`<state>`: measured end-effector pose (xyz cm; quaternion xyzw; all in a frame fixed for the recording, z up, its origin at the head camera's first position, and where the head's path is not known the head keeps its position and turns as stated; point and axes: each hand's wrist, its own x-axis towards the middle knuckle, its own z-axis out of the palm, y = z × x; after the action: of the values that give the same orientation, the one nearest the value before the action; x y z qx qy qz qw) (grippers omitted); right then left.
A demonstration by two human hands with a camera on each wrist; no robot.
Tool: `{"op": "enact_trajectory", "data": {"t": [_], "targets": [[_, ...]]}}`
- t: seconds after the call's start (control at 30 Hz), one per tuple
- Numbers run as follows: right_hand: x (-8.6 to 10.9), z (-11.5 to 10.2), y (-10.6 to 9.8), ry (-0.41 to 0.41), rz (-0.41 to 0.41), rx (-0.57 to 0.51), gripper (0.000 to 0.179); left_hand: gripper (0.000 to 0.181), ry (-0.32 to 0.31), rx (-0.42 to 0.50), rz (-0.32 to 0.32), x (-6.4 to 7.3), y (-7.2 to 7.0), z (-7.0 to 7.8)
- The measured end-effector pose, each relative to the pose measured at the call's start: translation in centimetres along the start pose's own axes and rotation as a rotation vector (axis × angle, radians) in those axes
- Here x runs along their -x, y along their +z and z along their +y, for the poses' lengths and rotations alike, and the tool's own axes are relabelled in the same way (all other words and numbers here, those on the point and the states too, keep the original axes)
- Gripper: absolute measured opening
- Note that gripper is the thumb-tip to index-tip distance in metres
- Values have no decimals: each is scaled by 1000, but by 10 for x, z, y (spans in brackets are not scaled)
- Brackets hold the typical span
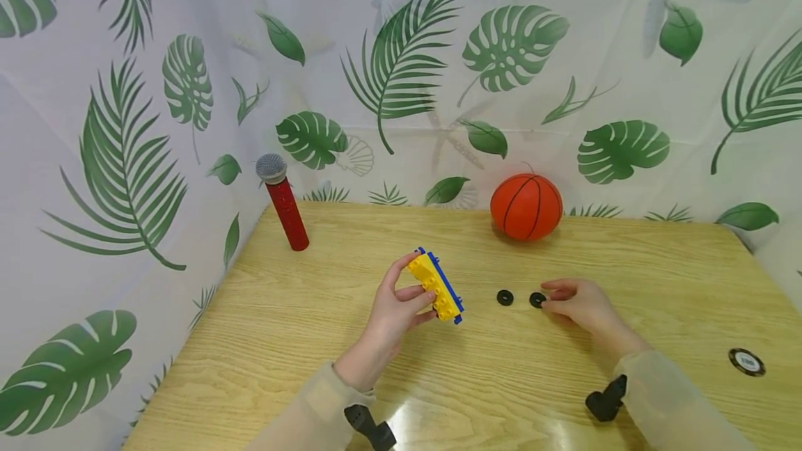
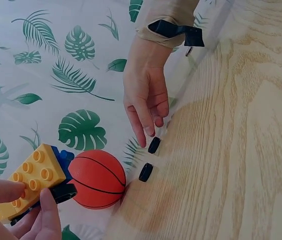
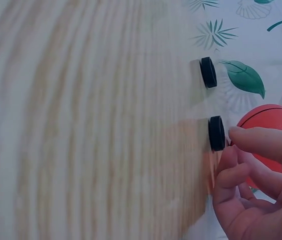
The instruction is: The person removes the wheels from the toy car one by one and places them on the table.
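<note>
While the left hand point(image 1: 390, 310) pinches the yellow-and-blue toy point(image 1: 436, 285), the right hand point(image 1: 584, 305), its grip slightly spread, should take the nearer black wheel point(image 3: 216, 134) by opposite edges.

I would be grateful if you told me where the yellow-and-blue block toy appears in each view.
Head: the yellow-and-blue block toy is just below and right of centre, held in the left hand.
Left wrist: at lower left, partly covered by fingers.
Right wrist: not in it.
Shared landmark: the orange ball, which shows in all three views, partly hidden in the right wrist view.
</note>
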<state>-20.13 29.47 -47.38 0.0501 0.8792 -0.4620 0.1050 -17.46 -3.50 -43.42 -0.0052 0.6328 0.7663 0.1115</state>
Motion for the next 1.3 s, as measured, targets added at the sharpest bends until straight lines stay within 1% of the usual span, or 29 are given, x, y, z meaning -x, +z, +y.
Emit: {"op": "enact_trajectory", "data": {"t": [0.13,0.27,0.47,0.73,0.87,1.07,1.3], "targets": [[0,-3,-2,-22,10,-19,46,66,9,-15,6,0,0,0],[3,-8,-3,-44,4,-48,44,71,6,-24,10,-1,1,0],[9,-18,-3,-68,27,-32,44,76,-8,-38,27,-1,2,1],[18,-37,0,-115,45,-60,45,76,-5,-62,40,1,3,3],[22,-47,2,-135,50,-86,46,76,-5,-44,33,2,4,4],[30,-62,7,-169,32,-152,47,76,-11,-10,16,1,4,5],[40,-81,17,-231,9,-186,44,76,-11,50,-35,1,5,5]]}}
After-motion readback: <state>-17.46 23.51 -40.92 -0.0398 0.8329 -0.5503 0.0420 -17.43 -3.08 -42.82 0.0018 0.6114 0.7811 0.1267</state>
